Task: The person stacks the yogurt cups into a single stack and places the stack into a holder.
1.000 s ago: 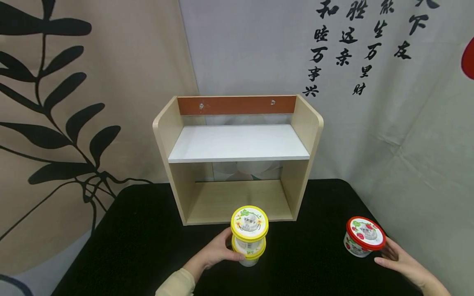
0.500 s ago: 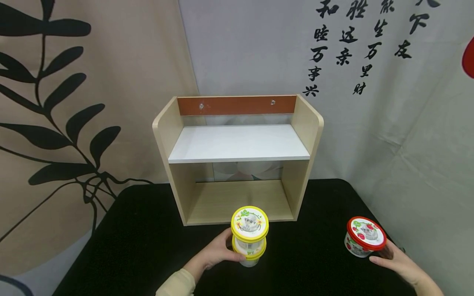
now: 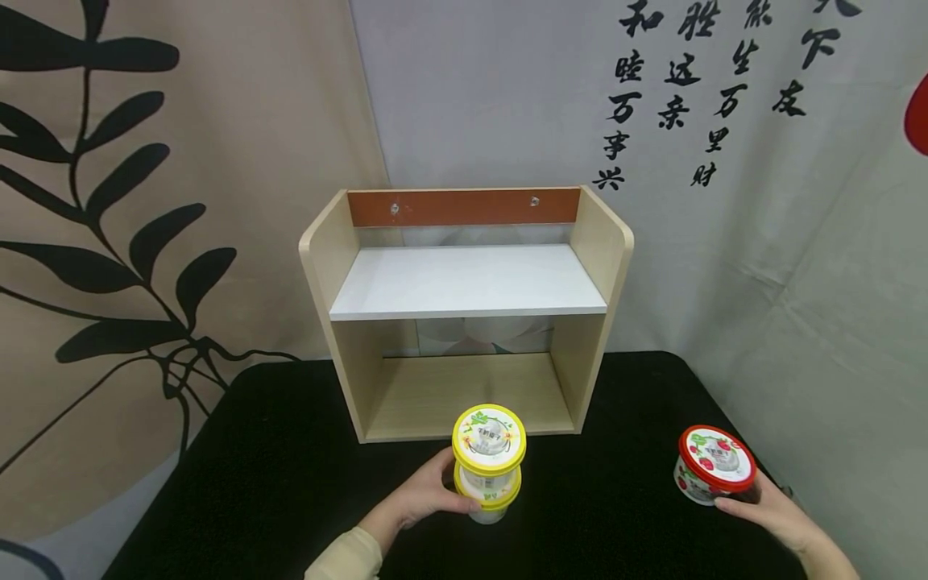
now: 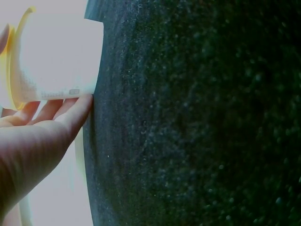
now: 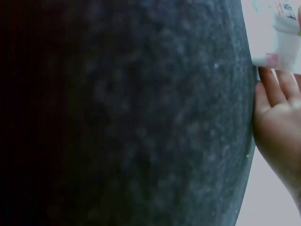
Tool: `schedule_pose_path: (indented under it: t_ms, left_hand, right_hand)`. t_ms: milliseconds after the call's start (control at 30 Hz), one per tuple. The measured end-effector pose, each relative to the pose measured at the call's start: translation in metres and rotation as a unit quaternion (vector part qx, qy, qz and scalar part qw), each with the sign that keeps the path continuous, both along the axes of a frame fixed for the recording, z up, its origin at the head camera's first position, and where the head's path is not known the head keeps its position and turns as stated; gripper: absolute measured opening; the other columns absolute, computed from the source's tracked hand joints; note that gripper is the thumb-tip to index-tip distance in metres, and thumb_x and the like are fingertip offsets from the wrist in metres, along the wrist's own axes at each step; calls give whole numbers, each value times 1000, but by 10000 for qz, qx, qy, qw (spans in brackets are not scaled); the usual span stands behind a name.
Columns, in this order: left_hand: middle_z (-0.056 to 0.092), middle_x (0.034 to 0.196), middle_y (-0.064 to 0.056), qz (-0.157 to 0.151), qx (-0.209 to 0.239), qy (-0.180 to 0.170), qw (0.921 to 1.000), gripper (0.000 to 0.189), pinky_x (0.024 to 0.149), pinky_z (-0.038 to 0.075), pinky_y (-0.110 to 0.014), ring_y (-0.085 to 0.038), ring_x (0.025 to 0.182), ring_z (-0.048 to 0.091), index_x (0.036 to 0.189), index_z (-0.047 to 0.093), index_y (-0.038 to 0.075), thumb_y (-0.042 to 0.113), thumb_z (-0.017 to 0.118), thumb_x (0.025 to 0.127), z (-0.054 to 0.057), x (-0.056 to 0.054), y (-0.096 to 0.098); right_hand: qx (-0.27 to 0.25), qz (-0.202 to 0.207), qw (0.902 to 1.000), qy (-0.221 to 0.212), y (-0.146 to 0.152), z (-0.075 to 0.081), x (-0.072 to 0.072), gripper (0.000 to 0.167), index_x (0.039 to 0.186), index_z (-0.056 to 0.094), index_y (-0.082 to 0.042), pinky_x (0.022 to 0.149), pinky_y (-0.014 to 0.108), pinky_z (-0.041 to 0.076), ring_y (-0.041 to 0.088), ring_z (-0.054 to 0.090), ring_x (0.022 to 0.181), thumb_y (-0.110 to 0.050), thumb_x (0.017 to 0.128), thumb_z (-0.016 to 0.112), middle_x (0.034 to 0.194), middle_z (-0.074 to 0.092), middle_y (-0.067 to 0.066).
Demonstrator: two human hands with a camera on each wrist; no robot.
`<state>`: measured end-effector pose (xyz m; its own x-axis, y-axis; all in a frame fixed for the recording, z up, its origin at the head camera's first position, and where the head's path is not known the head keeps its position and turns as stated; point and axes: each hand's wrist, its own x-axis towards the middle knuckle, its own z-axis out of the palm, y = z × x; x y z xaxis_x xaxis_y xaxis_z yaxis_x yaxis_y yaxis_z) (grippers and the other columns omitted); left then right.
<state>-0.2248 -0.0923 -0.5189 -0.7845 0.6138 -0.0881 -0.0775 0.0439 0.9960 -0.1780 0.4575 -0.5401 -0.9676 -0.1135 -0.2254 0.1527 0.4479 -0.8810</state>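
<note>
In the head view, two yellow-lidded tubs stand stacked in front of the shelf: an upper tub (image 3: 489,439) and a lower tub (image 3: 489,513). From the left side my left hand (image 3: 429,493) grips the lower one, the thumb across its front near the lid. The left wrist view shows the fingers against the white tub (image 4: 61,56). A red-lidded tub (image 3: 718,457) with strawberry pictures sits at the right of the table. My right hand (image 3: 785,517) holds it from the right, thumb at its lower front; its other fingers are largely hidden behind it.
A small two-tier wooden shelf (image 3: 467,312) stands at the back middle of the black table (image 3: 275,483), with a white upper board (image 3: 471,278) and a brown back rail (image 3: 464,207). A printed cloth backdrop (image 3: 493,97) hangs close behind and along the right side.
My right hand has moved left, its thumb coming up to the red-lidded tub. The left hand and the yellow-lidded stack have stayed in place.
</note>
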Motion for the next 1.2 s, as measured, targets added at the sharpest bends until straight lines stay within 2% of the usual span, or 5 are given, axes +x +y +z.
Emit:
schedule_pose_path:
  t_ms: [200, 467, 700, 967, 1200]
  left_hand:
    - [52, 134, -12, 18, -48, 5, 10000, 76, 100, 44, -56, -34, 125, 48, 146, 37, 5, 6, 78, 82, 0, 1, 0]
    - [52, 135, -11, -5, -29, -2, 10000, 75, 101, 44, -57, -34, 125, 49, 146, 37, 6, 6, 77, 83, 0, 1, 1]
    - [52, 135, -11, 6, -51, -1, 10000, 75, 101, 43, -57, -34, 125, 48, 146, 37, 6, 6, 77, 83, 0, 1, 1]
    - [53, 134, -11, 18, -81, -30, 10000, 75, 100, 44, -56, -34, 125, 48, 146, 37, 5, 6, 78, 83, 0, 1, 0]
    - [53, 134, -12, 6, -36, -20, 10000, 76, 100, 45, -54, -33, 124, 49, 146, 36, 5, 7, 78, 83, -1, 1, 0]
  right_hand:
    - [-277, -223, 9989, 301, -3, -4, -2, 93, 148, -5, 12, 99, 74, 29, 54, 27, 130, -13, 93, 65, 147, 14, 41]
    - [-313, -305, 9961, 761, -5, -7, -2, 79, 143, 10, 8, 83, 33, 50, -15, 44, 99, -11, 92, 67, 141, 28, 37]
    - [-131, -347, 9966, 737, -6, -7, -2, 81, 145, 7, 10, 87, 42, 49, -11, 44, 101, -12, 94, 66, 142, 28, 36]
    - [-118, -271, 9986, 432, -13, 0, -2, 90, 148, 0, 11, 96, 74, 33, 60, 26, 128, -16, 93, 66, 144, 21, 40]
    - [-75, -136, 9977, 657, -27, 7, -5, 87, 148, 6, 10, 93, 58, 46, 39, 45, 122, -13, 91, 68, 142, 28, 38]
